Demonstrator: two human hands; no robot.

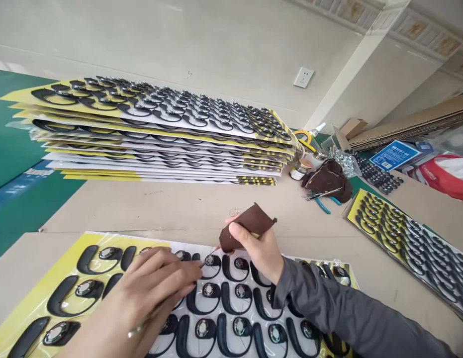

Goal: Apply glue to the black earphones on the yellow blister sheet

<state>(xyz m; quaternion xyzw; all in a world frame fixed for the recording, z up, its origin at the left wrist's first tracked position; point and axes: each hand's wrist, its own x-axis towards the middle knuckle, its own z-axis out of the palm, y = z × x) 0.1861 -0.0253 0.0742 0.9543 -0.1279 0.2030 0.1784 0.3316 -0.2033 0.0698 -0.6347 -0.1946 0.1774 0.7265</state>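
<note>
My right hand (259,248) grips a thin tool wrapped in a dark brown cloth (246,226); its fine tip points at a black ear-hook speaker part (211,262). My left hand (149,293) lies flat on the yellow-and-white board (48,288) that carries rows of these black ear-hook parts, its fingertips pressing beside the same part. A thin silvery piece shows under my left palm near the wrist. My right forearm wears a grey sleeve (346,313) and covers part of the board's right side.
A tall stack of similar boards (152,134) stands at the back. Another filled board (410,238) lies at the right. Near it are a brown cloth with tweezers (326,181), a small jar (300,169), cardboard sheets (414,124) and a red bag (445,174).
</note>
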